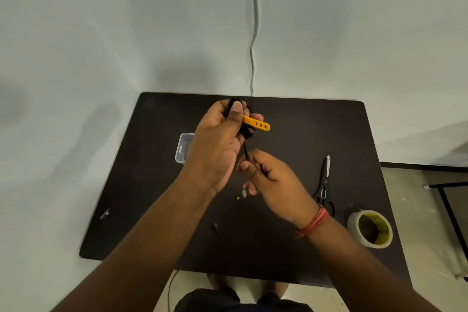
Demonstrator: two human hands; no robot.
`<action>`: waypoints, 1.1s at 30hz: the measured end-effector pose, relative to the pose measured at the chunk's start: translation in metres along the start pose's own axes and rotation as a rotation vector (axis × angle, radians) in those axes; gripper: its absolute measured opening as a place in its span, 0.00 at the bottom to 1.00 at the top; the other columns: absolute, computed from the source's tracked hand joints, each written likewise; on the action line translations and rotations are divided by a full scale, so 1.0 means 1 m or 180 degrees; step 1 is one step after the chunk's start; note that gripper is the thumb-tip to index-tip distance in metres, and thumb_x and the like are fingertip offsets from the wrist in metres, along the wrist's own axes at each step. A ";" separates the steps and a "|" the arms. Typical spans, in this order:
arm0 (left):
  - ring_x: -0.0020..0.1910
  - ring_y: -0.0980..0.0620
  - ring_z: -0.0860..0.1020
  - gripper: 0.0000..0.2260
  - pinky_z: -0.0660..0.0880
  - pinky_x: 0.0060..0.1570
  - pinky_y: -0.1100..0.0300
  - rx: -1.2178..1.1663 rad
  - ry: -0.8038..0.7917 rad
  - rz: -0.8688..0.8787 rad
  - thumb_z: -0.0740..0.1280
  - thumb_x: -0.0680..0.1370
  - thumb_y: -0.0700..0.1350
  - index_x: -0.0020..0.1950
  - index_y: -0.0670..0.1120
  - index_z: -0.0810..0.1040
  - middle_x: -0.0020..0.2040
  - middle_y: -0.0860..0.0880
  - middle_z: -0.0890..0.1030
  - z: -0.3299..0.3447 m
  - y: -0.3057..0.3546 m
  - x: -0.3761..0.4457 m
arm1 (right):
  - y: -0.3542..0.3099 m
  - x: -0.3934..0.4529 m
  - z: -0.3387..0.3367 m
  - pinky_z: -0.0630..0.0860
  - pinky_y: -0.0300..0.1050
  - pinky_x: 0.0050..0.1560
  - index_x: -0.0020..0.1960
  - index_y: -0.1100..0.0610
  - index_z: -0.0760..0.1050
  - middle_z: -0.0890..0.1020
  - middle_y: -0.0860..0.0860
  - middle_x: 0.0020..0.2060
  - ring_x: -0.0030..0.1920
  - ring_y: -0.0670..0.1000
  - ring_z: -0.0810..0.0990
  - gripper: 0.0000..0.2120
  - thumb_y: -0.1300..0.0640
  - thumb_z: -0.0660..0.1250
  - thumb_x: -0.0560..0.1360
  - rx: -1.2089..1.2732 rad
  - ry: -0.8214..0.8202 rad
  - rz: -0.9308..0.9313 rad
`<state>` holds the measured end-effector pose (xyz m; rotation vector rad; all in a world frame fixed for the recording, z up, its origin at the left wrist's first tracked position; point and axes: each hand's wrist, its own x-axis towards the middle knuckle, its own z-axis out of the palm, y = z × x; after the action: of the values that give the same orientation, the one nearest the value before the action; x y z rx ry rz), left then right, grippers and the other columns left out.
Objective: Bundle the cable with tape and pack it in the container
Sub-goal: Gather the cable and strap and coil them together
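A pale wall (101, 33) fills the upper half of the view, with a thin grey cord (254, 33) running down it to the back edge of the desk (316, 134). The desk is dark, matte and rectangular with rounded corners; both forearms reach over it from the near side. To the right, a roll of tape (370, 228) lies flat, whitish outside with a yellowish inner core, and just beyond it a pair of black-handled scissors (325, 185) lies closed, blade pointing away. At the left, the clear plastic container (182, 147) with rounded corners sits on the desk, largely hidden behind the raised left hand (217, 144). A few small scraps (243, 194) lie near the middle. The left hand is held up, palm toward the camera, thumb pressed over a coiled bunch of black cable (247, 132) that carries a flat orange strap (257, 123) with slots, jutting right. The right hand (273, 177), a red thread (314, 223) around its wrist, is lower and pinches the loose strand of the same cable between thumb and fingers.
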<state>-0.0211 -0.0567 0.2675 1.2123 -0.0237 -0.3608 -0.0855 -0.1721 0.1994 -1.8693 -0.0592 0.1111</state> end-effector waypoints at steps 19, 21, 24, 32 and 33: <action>0.36 0.55 0.76 0.17 0.79 0.51 0.52 0.0651 -0.0754 -0.0774 0.59 0.77 0.54 0.51 0.41 0.75 0.37 0.50 0.75 -0.019 -0.041 -0.030 | -0.015 0.023 -0.062 0.78 0.46 0.42 0.46 0.52 0.77 0.81 0.49 0.38 0.39 0.48 0.80 0.06 0.54 0.73 0.72 -0.0506 0.0089 -0.0363; 0.35 0.55 0.74 0.13 0.78 0.46 0.57 0.0378 -0.0736 -0.0746 0.60 0.78 0.50 0.49 0.41 0.75 0.34 0.51 0.74 -0.015 -0.036 -0.031 | -0.006 0.025 -0.059 0.76 0.43 0.40 0.47 0.56 0.77 0.79 0.52 0.36 0.36 0.48 0.77 0.06 0.54 0.71 0.73 0.0049 0.0074 -0.0320; 0.34 0.54 0.73 0.10 0.78 0.43 0.58 -0.0165 -0.0640 -0.0719 0.58 0.81 0.46 0.49 0.40 0.75 0.34 0.49 0.73 -0.009 -0.027 -0.030 | 0.004 0.027 -0.047 0.74 0.45 0.36 0.47 0.60 0.76 0.77 0.62 0.34 0.33 0.51 0.75 0.10 0.52 0.64 0.78 0.0477 0.0132 -0.0261; 0.36 0.54 0.77 0.11 0.79 0.53 0.53 -0.0944 -0.0189 -0.0432 0.57 0.83 0.46 0.48 0.41 0.74 0.35 0.49 0.75 -0.014 -0.017 -0.008 | 0.011 0.004 -0.008 0.81 0.66 0.43 0.49 0.58 0.74 0.75 0.52 0.31 0.31 0.52 0.76 0.09 0.54 0.59 0.81 0.0838 -0.0210 0.0256; 0.36 0.54 0.79 0.11 0.79 0.54 0.52 -0.0892 -0.0065 -0.0381 0.57 0.83 0.46 0.48 0.41 0.74 0.36 0.49 0.75 -0.015 -0.020 -0.005 | 0.008 0.001 -0.005 0.82 0.63 0.41 0.51 0.54 0.74 0.74 0.52 0.32 0.31 0.52 0.76 0.06 0.56 0.59 0.82 0.0673 -0.0286 0.0250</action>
<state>-0.0278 -0.0478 0.2450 0.9349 0.0800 -0.4649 -0.0838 -0.1795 0.1932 -1.6552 -0.0343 0.2464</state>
